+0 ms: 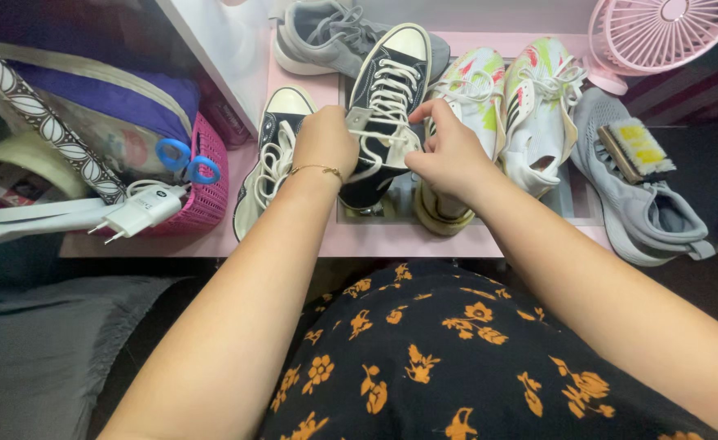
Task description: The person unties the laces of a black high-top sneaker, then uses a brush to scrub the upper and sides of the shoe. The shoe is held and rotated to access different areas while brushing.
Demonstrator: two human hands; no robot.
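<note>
My left hand (324, 140) and right hand (449, 155) fingers pinch white laces (387, 98) of black canvas sneaker (383, 106), mid-bench, toe far. Light, floppy upper, stiff sole; grip laces near eyelets.

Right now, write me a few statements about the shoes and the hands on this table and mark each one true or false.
1. Both hands are on the black high-top sneaker. True: the left hand and right hand hold it at the laces.
2. A brush lies on a grey shoe. True.
3. The scissors have red handles. False: they are blue.
4. The fan is green. False: it is pink.
5. The basket sits right of the shoes. False: it sits to their left.
</note>
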